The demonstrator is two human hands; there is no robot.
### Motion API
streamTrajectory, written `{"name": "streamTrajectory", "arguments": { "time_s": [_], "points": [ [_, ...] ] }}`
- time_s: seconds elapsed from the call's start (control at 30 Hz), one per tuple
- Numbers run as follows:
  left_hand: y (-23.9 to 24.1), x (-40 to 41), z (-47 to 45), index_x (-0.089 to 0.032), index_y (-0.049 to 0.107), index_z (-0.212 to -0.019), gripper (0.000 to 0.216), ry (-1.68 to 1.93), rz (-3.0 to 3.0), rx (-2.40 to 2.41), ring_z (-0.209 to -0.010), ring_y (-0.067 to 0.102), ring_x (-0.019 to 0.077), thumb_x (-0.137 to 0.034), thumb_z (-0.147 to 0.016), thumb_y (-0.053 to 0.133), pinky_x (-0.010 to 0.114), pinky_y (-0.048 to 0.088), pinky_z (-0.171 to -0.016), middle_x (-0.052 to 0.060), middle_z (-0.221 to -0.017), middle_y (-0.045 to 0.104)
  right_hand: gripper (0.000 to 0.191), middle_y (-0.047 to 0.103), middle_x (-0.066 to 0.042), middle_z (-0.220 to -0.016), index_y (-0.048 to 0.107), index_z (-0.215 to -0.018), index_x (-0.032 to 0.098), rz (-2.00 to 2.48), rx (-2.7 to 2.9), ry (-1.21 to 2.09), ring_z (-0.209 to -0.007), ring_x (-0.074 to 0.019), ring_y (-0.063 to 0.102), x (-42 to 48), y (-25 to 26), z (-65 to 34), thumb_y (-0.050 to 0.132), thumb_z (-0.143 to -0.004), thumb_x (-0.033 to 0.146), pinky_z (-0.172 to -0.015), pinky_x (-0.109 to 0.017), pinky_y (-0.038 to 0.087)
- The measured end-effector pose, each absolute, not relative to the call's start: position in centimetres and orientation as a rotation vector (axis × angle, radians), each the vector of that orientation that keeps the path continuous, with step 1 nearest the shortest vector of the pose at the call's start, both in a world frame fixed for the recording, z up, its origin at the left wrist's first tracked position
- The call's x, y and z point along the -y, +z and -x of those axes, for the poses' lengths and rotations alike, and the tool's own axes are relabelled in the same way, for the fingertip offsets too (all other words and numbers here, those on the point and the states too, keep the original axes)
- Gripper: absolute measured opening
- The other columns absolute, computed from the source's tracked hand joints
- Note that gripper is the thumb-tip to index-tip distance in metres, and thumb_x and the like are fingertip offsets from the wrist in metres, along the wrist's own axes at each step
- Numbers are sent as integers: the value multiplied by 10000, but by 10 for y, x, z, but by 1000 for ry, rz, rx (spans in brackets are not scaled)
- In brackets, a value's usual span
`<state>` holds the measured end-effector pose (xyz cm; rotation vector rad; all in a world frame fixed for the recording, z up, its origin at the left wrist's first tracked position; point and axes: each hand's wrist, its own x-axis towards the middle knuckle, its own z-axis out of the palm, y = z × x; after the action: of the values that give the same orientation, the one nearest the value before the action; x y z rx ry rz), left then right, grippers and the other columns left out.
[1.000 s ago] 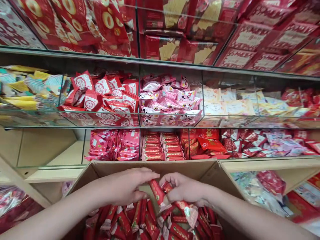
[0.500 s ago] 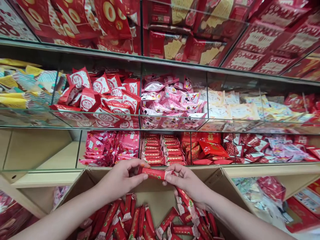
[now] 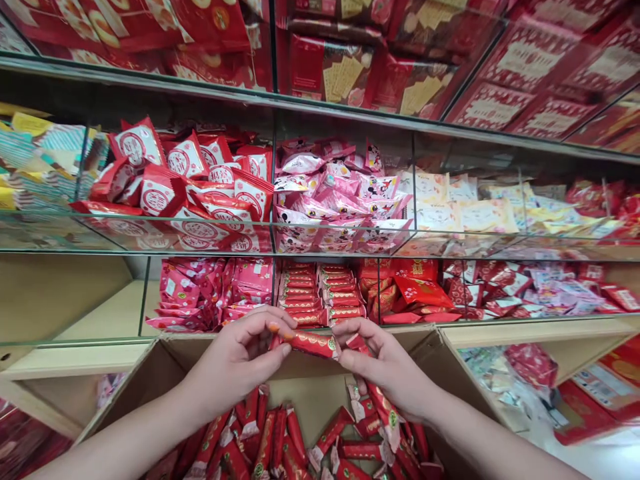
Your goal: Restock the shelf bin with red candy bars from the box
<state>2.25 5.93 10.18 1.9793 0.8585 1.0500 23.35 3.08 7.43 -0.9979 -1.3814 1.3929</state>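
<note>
- I watch the left hand (image 3: 253,347) pinch the left end of a red wrapped stick (image 3: 315,343) between thumb and fingers.
- On my feed the right hand (image 3: 380,367) is half curled, its thumb at or just beside that stick's right end; I cannot tell whether it touches.
- I also see a second red stick (image 3: 386,408) held in the right hand, slanting down toward the near side under the palm.
- The first stick lies nearly level between the two hands, above the far part of an open carton (image 3: 295,393).
- In the carton I make out a loose pile of red sticks (image 3: 270,440), on the near side of the hands.
- Just beyond the hands, a shelf compartment holds similar sticks in two stacks (image 3: 320,293).
- To their left I see pink packets (image 3: 193,287); to their right, red packets (image 3: 420,287).
- Above these, red-and-white packets (image 3: 160,190) sit left of paler pink ones (image 3: 345,193).
</note>
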Motion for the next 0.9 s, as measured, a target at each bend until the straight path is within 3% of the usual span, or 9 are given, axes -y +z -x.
{"name": "streamTrajectory", "arguments": {
  "time_s": [0.2, 0.53, 0.7, 0.9],
  "points": [
    [97, -56, -24, -226, 522, -957, 266, 1024, -1778, -880, -898, 541, 156, -180, -704, 586, 259, 453, -785, 19, -935, 554, 252, 496, 26, -762, 535, -773, 166, 1022, 1248, 1468, -496, -33, 402, -32, 73, -229, 680, -622, 306, -408, -151, 391],
    [96, -65, -22, -198, 517, -822, 211, 989, -1478, -867, -779, 552, 103, -231, -664, 654, 225, 444, -744, -27, -800, 549, 185, 556, 46, -645, 460, -679, 158, 956, 1107, 1564, -358, -9, 380, -32, 69, -226, 616, -676, 258, -358, -140, 324],
    [94, -64, -24, -187, 527, -820, 217, 1017, -1564, -891, -760, 541, 102, -182, -644, 654, 209, 442, -720, -17, -790, 552, 248, 564, 29, -676, 529, -831, 162, 991, 1295, 1479, -392, -18, 390, -31, 65, -228, 645, -669, 309, -376, -147, 351],
    [94, -59, -27, -202, 504, -842, 252, 1113, -1509, -863, -742, 541, 103, -155, -634, 637, 187, 454, -661, -17, -789, 550, 170, 566, 15, -663, 485, -704, 156, 1124, 1320, 1490, -431, -38, 394, -27, 63, -220, 608, -655, 263, -374, -154, 361]
  ]
}}
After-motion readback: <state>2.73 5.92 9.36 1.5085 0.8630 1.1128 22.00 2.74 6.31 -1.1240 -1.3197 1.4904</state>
